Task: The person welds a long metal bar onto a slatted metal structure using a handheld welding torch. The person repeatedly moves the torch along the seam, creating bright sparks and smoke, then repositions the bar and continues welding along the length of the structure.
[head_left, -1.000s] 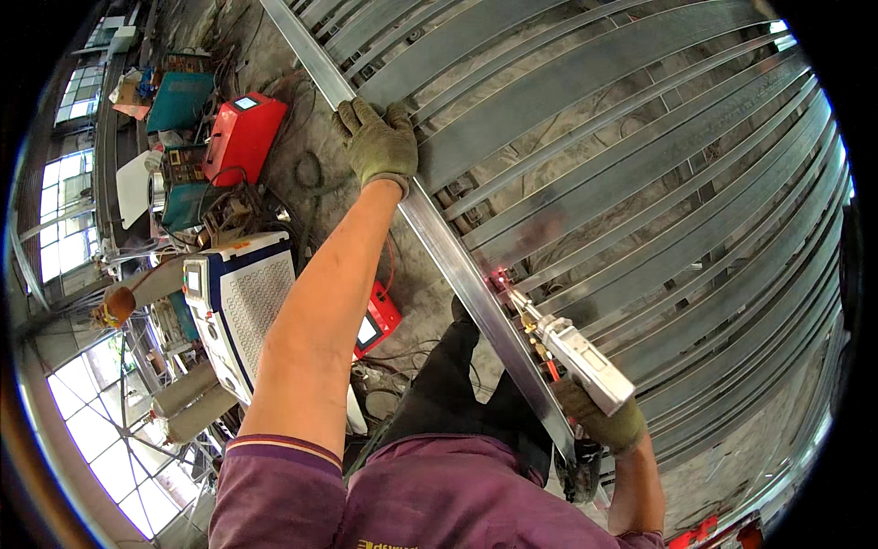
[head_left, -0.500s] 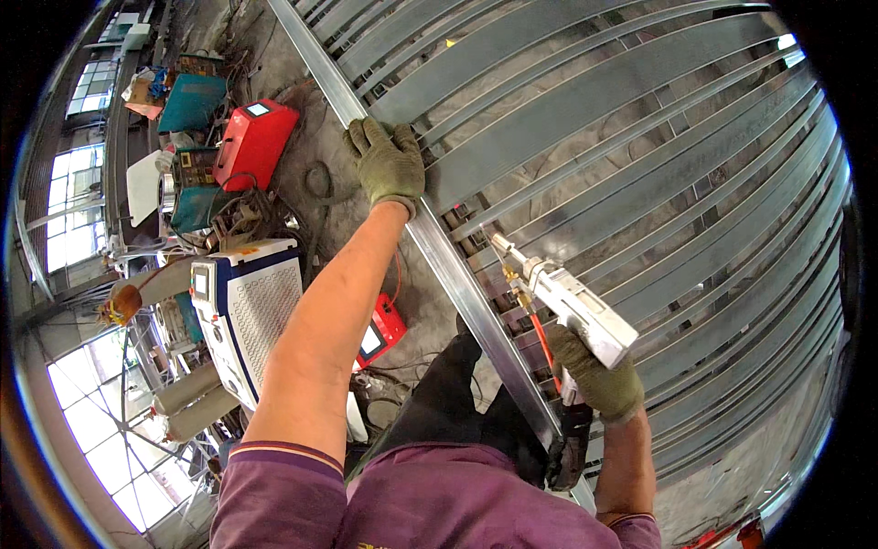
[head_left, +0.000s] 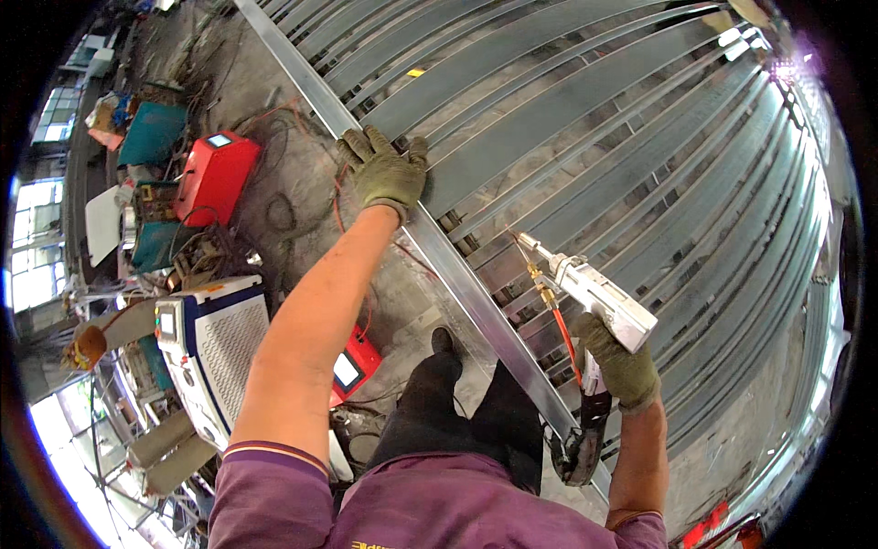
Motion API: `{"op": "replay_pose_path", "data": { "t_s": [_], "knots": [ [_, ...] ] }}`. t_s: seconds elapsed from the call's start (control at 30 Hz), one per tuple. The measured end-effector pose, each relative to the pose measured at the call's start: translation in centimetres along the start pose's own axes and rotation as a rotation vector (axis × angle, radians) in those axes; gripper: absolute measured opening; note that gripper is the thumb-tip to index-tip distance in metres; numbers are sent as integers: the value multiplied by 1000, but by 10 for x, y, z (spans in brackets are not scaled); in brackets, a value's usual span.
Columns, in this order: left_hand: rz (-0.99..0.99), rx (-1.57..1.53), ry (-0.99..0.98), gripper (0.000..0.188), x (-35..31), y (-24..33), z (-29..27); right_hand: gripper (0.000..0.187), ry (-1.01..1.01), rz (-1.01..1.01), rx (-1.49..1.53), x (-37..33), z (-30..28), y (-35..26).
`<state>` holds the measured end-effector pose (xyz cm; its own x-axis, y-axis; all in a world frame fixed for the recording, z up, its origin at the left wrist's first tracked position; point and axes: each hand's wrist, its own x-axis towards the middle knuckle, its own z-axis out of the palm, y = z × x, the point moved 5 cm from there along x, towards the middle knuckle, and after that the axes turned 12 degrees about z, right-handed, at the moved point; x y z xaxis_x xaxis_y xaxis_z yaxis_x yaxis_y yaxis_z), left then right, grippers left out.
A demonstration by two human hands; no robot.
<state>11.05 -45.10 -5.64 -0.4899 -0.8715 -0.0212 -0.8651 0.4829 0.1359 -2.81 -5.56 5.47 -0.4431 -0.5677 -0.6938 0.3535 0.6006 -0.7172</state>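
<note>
With the middle of the view taken as the clock's centre, a teal case (head_left: 146, 133) is seen far out at ten o'clock, and a red box with a screen (head_left: 217, 183) is set nearer in along the same line. A white-and-blue cabinet (head_left: 236, 343) is placed between eight and nine o'clock; a smaller red box (head_left: 358, 368) is partly hidden by the left forearm at half past seven. At eleven o'clock the gloved left hand (head_left: 384, 176) is laid on a long metal bar (head_left: 459, 286), its fingers spread and open. The bar is run from eleven toward five o'clock, and flat metal slats (head_left: 567, 117) are ranged along its right side. A white gun-shaped tool (head_left: 605, 297) is held over the slats just past three o'clock, its nozzle pointed toward ten; whether a slat is touched cannot be told. Its grip is clasped by the gloved right hand (head_left: 624, 366) at four o'clock, fingers closed, with an orange-red hose (head_left: 564, 339) hung alongside.
</note>
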Motion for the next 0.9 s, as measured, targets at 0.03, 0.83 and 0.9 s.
{"op": "replay_pose_path", "data": {
  "t_s": [0.03, 0.83, 0.9],
  "knots": [
    [49, 42, 37, 95, 4, -8, 2, 33, -3, 56, 11, -12, 1, -3],
    [454, 107, 219, 52, 54, -6, -7, 36, -280, 280, 96, 44, -14, -23],
    [443, 122, 203, 53, 54, -7, -6, 33, -303, 251, 82, 49, -14, -23]
  ]
}}
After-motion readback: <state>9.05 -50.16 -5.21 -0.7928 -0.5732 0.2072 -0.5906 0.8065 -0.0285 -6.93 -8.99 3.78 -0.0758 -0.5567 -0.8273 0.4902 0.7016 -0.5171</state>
